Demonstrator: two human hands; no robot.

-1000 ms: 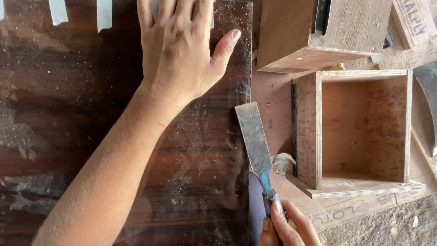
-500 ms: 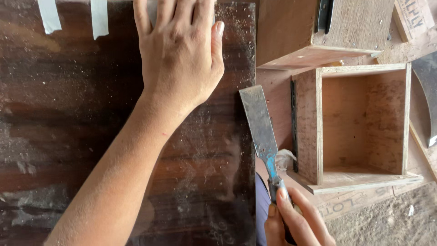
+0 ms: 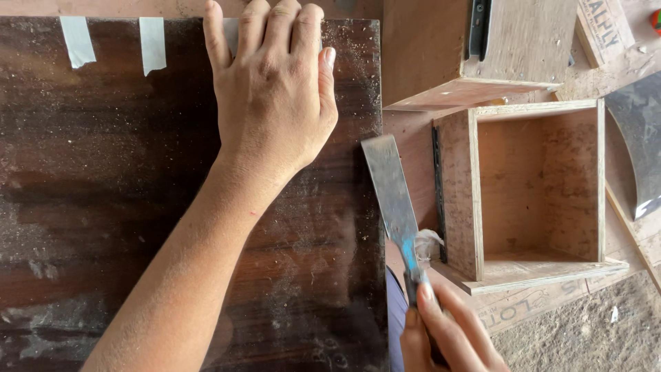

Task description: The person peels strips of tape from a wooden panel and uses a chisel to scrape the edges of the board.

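Observation:
My left hand (image 3: 272, 93) lies flat, fingers together, on a dark brown wooden panel (image 3: 103, 207) dusted with sawdust. It presses near the panel's upper right corner. My right hand (image 3: 447, 331) at the bottom grips the blue handle of a metal putty knife (image 3: 389, 189). The flat blade points up and runs along the panel's right edge, its tip just below my left thumb. A smear of pale filler clings near the blade's base.
Strips of grey tape (image 3: 76, 41) hang over the panel's top edge. An open plywood box (image 3: 533, 193) sits right of the knife, with another plywood box (image 3: 468, 52) above it. A curved dark metal sheet (image 3: 637, 148) lies at far right.
The putty knife slid upward along the panel's right edge, closer to my left hand. My left thumb drew in against the fingers. My right hand rose further into view.

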